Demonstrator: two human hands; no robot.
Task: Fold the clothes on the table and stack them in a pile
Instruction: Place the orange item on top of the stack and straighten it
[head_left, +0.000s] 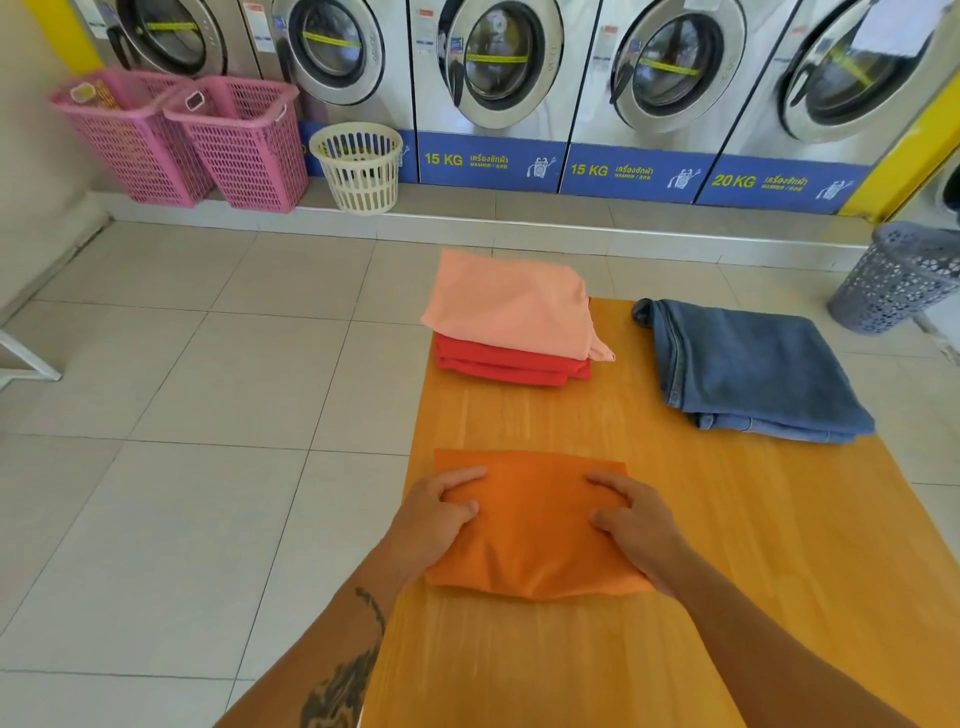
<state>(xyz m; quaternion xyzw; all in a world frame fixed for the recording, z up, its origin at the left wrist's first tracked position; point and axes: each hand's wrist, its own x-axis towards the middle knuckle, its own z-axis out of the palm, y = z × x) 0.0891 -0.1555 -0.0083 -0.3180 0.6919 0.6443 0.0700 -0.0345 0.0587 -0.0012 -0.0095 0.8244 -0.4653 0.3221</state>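
From the head view, a folded orange garment (530, 530) is gripped at its two sides near the table's front edge, the left hand (441, 512) and right hand (636, 525) each curled closed on the cloth, thumbs on top, probably so that it can be lifted whole. Further back, a pink garment (511, 304) is stacked on a red garment (511, 364); folded jeans (748, 364) are kept apart to the right. The wooden table (675, 597) is set on a pale tiled floor (182, 415), before a row of washing machines (498, 73) and pink laundry baskets (182, 135).
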